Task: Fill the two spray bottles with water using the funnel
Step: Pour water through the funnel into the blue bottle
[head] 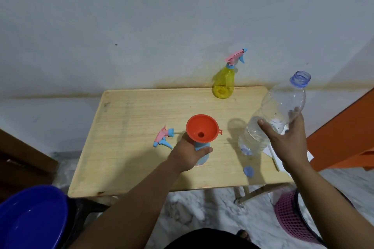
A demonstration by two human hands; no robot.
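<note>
An orange funnel [202, 129] sits in the neck of a pale blue spray bottle [203, 157] near the middle of the wooden table [129, 159]. My left hand [188, 152] grips that bottle just under the funnel. To the right, my right hand [287, 139] holds a clear uncapped water bottle [277, 111] upright above the table, with a little water at its bottom. A loose pink and blue spray head [163, 137] lies left of the funnel. A yellow spray bottle [224, 81] with its head on stands at the table's far edge.
A blue bottle cap [249, 171] lies near the table's front right. White paper [277, 155] lies under my right hand. A blue basin [30, 218] is at bottom left, a pink mesh basket [293, 214] on the floor at right, and an orange object [344, 133] beside the table.
</note>
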